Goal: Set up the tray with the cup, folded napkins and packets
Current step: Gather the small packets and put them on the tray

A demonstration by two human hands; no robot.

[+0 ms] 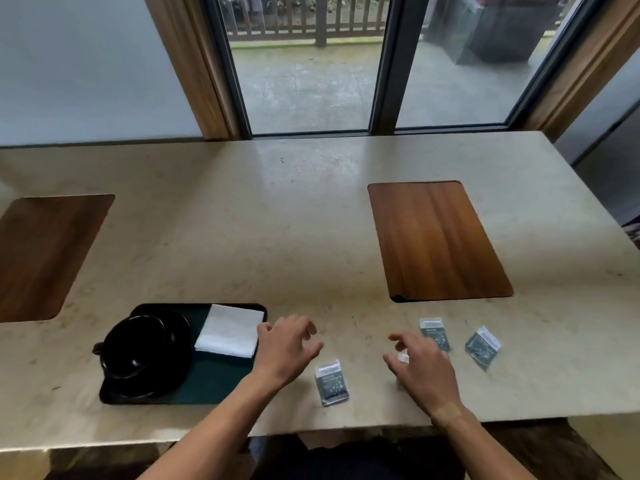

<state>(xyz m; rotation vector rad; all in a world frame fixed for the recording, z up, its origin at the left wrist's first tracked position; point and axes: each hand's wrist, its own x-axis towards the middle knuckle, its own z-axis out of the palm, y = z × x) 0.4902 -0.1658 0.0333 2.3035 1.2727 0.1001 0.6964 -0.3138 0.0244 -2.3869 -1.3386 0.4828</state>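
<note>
A dark tray (214, 382) lies near the table's front edge at the left. On it stand a black cup on a black saucer (145, 351) and a folded white napkin (230, 330). My left hand (287, 348) hovers just right of the tray, fingers apart, empty. Three grey packets lie on the table: one (331, 384) between my hands, one (434, 332) beyond my right hand, one (482, 346) further right. My right hand (420, 365) hangs over the table with fingers spread; something small and white shows under its fingers, unclear what.
Two wooden placemats lie on the beige stone table (277, 220), one at the right (436, 240) and one at the far left (45, 251). Glass doors stand behind the table. The table's front edge runs just below my wrists.
</note>
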